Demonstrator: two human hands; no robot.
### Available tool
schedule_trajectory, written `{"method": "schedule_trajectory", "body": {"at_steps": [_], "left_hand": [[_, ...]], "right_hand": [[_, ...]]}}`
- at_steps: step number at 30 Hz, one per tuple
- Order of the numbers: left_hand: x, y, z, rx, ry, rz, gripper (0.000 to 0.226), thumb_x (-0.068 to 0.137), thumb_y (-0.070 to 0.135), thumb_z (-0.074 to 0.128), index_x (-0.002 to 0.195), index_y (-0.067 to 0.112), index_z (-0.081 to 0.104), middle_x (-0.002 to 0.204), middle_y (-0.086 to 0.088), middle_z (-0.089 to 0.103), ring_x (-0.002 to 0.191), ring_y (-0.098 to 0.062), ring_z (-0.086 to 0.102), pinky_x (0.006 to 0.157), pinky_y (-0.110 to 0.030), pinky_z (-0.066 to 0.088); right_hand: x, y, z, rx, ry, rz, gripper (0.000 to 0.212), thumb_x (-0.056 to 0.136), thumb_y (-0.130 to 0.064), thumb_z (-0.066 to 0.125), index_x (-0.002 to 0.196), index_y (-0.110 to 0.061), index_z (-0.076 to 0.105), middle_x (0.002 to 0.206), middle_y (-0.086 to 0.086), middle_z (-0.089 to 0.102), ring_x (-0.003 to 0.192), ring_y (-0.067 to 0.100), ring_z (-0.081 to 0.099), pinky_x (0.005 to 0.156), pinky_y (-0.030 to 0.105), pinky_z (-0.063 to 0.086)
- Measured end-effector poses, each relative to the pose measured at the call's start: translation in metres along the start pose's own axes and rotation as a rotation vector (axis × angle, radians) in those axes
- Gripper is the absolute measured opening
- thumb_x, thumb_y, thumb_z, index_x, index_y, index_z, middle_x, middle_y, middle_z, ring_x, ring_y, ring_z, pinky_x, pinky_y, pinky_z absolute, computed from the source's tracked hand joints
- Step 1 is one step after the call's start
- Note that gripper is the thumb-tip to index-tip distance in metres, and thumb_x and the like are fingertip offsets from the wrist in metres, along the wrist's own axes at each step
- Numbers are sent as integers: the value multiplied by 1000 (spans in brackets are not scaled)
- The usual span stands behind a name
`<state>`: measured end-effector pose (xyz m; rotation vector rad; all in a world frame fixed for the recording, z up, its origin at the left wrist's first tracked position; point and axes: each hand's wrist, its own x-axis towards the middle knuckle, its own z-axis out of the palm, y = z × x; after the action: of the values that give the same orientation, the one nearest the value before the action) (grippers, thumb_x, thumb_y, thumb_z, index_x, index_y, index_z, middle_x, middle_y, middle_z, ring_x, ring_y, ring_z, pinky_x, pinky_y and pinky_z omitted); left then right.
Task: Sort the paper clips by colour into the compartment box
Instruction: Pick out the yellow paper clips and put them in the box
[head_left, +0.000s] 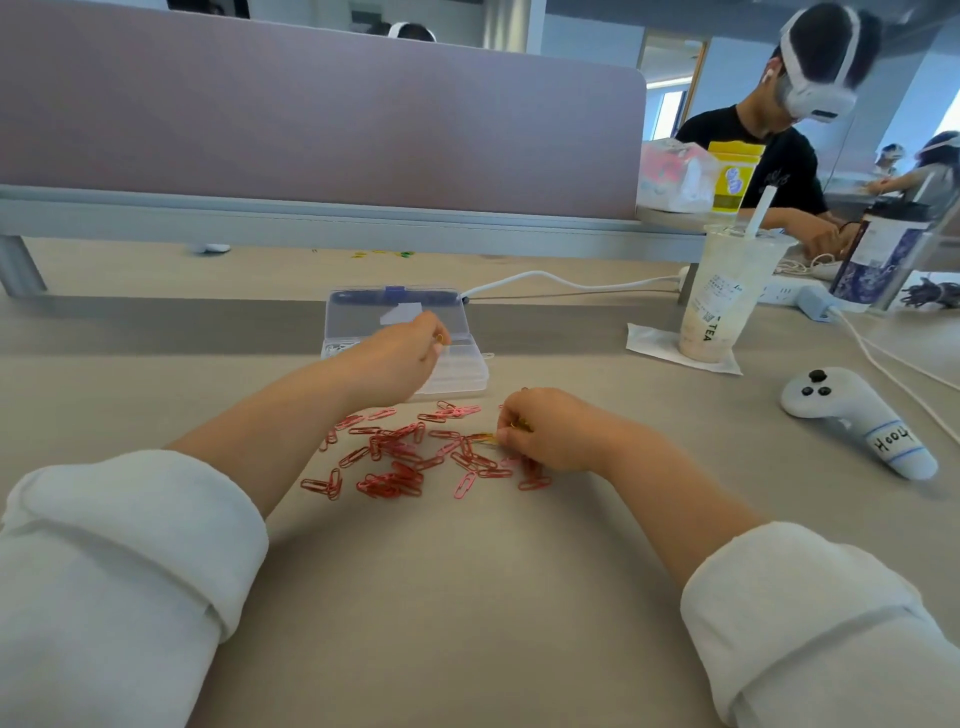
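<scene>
Over the open compartment box (462, 371), your left hand (400, 358) pinches a yellow clip (440, 339) while your right hand (545, 431) pinches another at the red pile (400, 460); release off-target and it may land in the wrong compartment.

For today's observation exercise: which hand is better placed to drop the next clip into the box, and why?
Left. The left hand pinches a yellow clip directly over the open compartment box; the right hand, pinching another, sits at the red clip pile.
</scene>
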<state>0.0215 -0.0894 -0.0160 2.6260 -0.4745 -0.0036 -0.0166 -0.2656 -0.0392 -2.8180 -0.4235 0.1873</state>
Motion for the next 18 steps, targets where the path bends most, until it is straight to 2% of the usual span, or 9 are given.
{"method": "schedule_trajectory", "body": {"at_steps": [4, 8, 11, 14, 16, 18], "left_hand": [[3, -7, -12, -13, 51, 2, 29, 101, 22, 25, 100, 17, 53, 75, 5, 47, 61, -10, 41, 56, -24, 34], [10, -19, -22, -7, 75, -27, 34, 101, 26, 27, 94, 17, 60, 67, 5, 48, 59, -11, 43, 55, -23, 32], [21, -27, -29, 60, 80, -48, 33, 100, 26, 30, 94, 18, 62, 64, 11, 47, 56, -6, 43, 52, -22, 30], [34, -32, -30, 148, 81, -35, 30, 99, 26, 36, 98, 16, 65, 63, 13, 49, 54, -3, 42, 50, -21, 30], [48, -37, -31, 211, 100, -17, 31, 98, 28, 40, 98, 13, 68, 70, 4, 61, 58, -8, 49, 55, -24, 40], [63, -43, -32, 267, 109, -23, 31, 96, 31, 43, 98, 15, 69, 89, -2, 70, 75, -15, 59, 71, -31, 49]], "right_hand": [[8, 2, -6, 55, 28, -7, 23, 98, -25, 41, 110, -11, 55, 114, 7, 59, 90, 16, 46, 80, 25, 36], [28, 1, -17, 63, 71, -30, 23, 99, -24, 39, 107, -10, 55, 102, 5, 58, 87, 17, 47, 76, 25, 35], [54, 1, -23, 72, 111, -32, 20, 98, -26, 40, 104, -14, 55, 92, -2, 52, 80, 16, 47, 71, 26, 36], [78, 7, -23, 88, 182, 7, 16, 97, -27, 40, 98, -17, 53, 89, -2, 55, 78, 18, 50, 68, 30, 41], [96, 14, -23, 92, 220, 39, 16, 97, -27, 41, 98, -18, 54, 94, 0, 57, 86, 21, 52, 76, 34, 44], [114, 19, -25, 106, 248, 41, 12, 96, -26, 44, 94, -20, 54, 92, -2, 56, 87, 21, 50, 77, 34, 43]]}}
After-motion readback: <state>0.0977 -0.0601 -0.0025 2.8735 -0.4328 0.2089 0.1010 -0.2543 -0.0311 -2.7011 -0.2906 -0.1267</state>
